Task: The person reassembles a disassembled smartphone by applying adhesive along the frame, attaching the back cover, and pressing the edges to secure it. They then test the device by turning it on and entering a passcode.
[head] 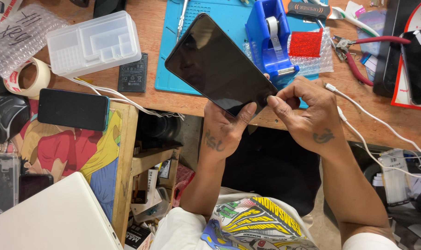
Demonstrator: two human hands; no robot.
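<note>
The left hand (224, 132) cradles a dark phone (219, 65) from beneath, thumb on its lower edge, steadying it tilted above the wooden bench (145, 99) – the right hand (307, 115) pinches that lower corner, beside a blue tape dispenser (269, 37)

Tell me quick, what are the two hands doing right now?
Left hand: closed around the lower end of the black flat glass-fronted phone, holding it up.
Right hand: fingers pinched at the phone's lower corner; anything held there cannot be told.
</note>
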